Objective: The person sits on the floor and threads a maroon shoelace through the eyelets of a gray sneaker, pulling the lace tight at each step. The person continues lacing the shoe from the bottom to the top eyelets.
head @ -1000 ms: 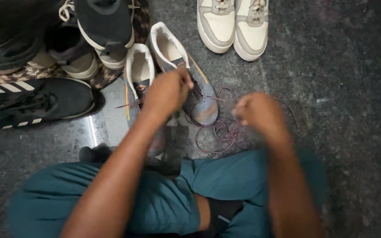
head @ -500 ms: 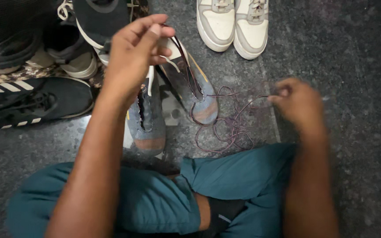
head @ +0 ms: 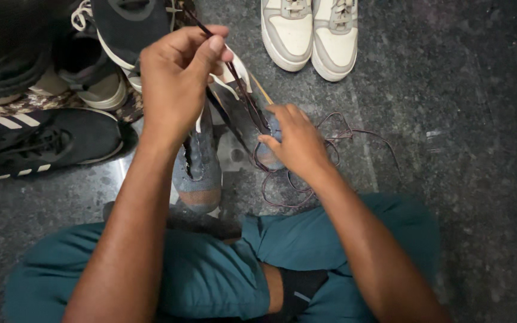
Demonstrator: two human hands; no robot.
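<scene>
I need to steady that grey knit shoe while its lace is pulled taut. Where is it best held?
Probably at the toe of the grey shoe, from above and the right, as the right hand does: the lace pinched by the left hand runs up the middle.

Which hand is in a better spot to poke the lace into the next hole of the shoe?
Probably the right hand: it rests on the grey shoe, fingertips by the lace holes. The left hand is raised above, pinching the dark lace taut, so it looks busy holding tension.
</scene>
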